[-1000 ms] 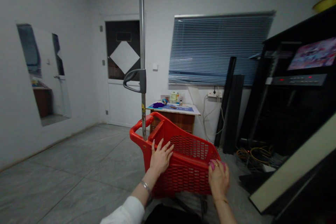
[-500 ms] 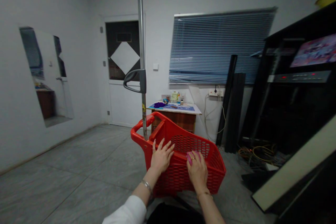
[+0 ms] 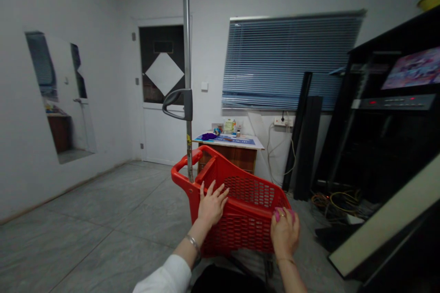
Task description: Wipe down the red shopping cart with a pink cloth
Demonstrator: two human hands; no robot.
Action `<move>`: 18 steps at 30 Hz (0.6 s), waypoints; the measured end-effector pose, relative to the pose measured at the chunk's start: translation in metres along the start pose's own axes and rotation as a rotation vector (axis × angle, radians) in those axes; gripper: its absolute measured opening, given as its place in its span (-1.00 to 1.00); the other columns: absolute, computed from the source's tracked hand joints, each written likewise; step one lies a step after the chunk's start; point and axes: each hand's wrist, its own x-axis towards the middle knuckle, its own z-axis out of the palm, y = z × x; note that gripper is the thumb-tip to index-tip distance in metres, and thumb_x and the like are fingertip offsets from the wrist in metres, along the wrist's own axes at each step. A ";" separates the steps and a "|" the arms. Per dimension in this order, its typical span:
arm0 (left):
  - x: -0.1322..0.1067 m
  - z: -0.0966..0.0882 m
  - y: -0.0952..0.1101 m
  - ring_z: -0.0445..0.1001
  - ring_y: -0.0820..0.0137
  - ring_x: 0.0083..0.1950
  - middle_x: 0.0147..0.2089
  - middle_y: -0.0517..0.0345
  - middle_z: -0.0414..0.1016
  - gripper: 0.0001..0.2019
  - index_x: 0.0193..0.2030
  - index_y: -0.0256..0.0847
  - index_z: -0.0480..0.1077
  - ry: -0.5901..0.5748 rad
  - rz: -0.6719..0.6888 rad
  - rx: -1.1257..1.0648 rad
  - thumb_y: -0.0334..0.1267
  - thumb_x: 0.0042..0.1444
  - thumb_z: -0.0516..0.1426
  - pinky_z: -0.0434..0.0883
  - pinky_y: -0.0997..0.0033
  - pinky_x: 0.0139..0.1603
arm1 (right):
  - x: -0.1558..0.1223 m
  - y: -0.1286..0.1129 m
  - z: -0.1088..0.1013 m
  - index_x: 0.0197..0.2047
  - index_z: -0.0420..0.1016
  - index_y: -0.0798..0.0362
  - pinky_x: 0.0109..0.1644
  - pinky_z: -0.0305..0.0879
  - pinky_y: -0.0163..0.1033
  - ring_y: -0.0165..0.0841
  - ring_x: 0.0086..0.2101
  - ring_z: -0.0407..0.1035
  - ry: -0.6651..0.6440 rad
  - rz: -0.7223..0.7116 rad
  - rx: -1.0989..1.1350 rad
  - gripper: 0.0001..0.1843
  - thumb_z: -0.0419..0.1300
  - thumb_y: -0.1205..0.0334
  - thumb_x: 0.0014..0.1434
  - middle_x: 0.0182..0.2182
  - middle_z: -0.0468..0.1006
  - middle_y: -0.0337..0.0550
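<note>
Pointing rightward lengthwise, red cart (image 3: pixel 237 233) under left hand (image 3: pixel 211 206), grip spread, and right hand (image 3: pixel 285 231), grip closed round pink item (image 3: pixel 277 214)

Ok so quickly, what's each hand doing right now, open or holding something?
Left hand: open, fingers spread, at the red cart's rim.
Right hand: closed on a pink item, mostly hidden.

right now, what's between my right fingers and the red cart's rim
In the head view, a pink item, perhaps a cloth, lies between your right fingers and the red cart's rim.
</note>
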 end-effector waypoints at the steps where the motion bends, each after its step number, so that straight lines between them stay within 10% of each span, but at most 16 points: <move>1: 0.000 0.000 0.000 0.14 0.16 0.45 0.30 0.37 0.41 -0.65 0.23 0.31 0.36 -0.002 0.000 0.001 -0.07 0.37 -0.02 -0.37 -0.28 0.48 | -0.002 -0.012 0.001 -0.04 0.59 0.07 0.21 0.10 0.19 0.00 0.14 0.22 -0.004 -0.010 -0.011 -0.55 -0.08 0.09 0.31 -0.02 0.55 0.11; 10: 0.000 -0.001 -0.001 0.17 0.14 0.43 0.29 0.33 0.42 -0.63 0.25 0.31 0.34 0.001 0.016 0.029 -0.08 0.36 -0.02 -0.34 -0.28 0.48 | -0.010 -0.115 0.014 0.08 0.54 -0.01 0.27 0.13 0.12 -0.04 0.24 0.14 -0.190 -0.202 0.106 -0.60 -0.02 0.25 0.30 0.08 0.52 -0.03; 18: -0.001 -0.004 -0.001 0.16 0.17 0.44 0.30 0.36 0.41 -0.63 0.26 0.32 0.33 -0.007 0.001 -0.006 -0.05 0.37 -0.04 -0.34 -0.26 0.48 | 0.006 -0.030 -0.003 0.00 0.58 0.00 0.24 0.18 0.02 -0.16 0.09 0.31 -0.209 -0.214 0.078 -0.58 -0.02 0.05 0.31 0.00 0.57 -0.03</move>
